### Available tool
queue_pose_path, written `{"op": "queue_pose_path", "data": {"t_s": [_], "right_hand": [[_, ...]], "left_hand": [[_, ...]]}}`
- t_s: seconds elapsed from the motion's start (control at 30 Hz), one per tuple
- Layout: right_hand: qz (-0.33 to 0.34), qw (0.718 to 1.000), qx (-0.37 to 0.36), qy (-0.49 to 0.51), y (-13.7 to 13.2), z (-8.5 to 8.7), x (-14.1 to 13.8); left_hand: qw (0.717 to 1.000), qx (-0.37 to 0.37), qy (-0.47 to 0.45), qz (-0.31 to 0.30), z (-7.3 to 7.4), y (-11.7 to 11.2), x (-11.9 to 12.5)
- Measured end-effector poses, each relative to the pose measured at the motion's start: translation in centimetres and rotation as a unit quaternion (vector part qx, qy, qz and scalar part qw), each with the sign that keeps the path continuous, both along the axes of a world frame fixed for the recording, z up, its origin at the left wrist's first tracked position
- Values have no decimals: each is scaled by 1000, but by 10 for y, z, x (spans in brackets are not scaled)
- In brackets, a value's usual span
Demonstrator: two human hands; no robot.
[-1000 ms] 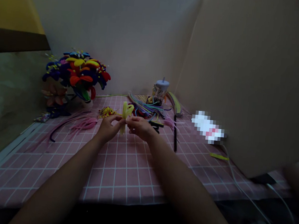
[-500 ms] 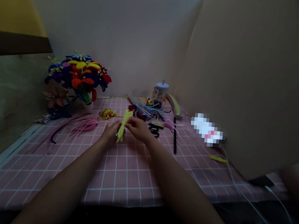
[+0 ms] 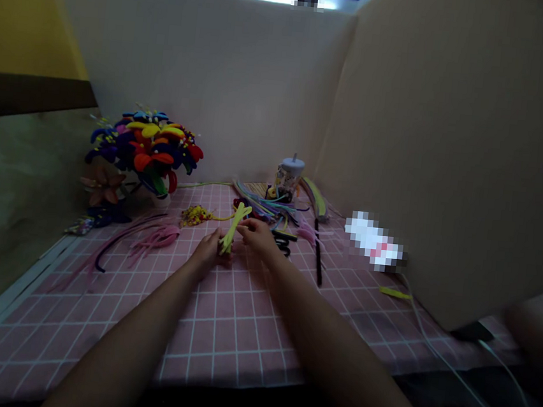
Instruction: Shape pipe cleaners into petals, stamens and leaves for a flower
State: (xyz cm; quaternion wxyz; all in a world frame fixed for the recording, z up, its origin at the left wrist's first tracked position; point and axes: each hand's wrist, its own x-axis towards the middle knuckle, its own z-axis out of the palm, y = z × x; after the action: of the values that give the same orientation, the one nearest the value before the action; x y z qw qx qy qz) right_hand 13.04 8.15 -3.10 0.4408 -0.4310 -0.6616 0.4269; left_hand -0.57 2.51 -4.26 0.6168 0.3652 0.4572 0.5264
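While the left hand [image 3: 208, 247] clamps the lower end of a bundle of yellow pipe cleaners [image 3: 234, 227], tilted toward one o'clock over the pink checked tablecloth [image 3: 233, 347], the right hand [image 3: 259, 237] bunches its fingertips just beside it at three; whether they grip a strand, I cannot tell. From the bundle, scissors [image 3: 284, 244] lie at three, pink pipe cleaners [image 3: 166, 237] at nine, and a flower bouquet [image 3: 149, 150] stands at ten
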Motion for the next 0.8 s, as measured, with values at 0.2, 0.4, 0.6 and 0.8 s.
{"op": "queue_pose_path", "data": {"t_s": [0.2,0.4,0.6,0.8], "right_hand": [[-15,991,24,-131,36,10,-12],[-52,973,60,-216,85,28,-35],[-62,947,74,-307,133,43,-63],[-117,932,63,-338,155,38,-74]], "left_hand": [[993,53,66,82,-4,5,0],[983,86,141,83,-9,9,0],[974,93,200,58,-16,14,3],[966,106,230,56,-22,19,2]]}}
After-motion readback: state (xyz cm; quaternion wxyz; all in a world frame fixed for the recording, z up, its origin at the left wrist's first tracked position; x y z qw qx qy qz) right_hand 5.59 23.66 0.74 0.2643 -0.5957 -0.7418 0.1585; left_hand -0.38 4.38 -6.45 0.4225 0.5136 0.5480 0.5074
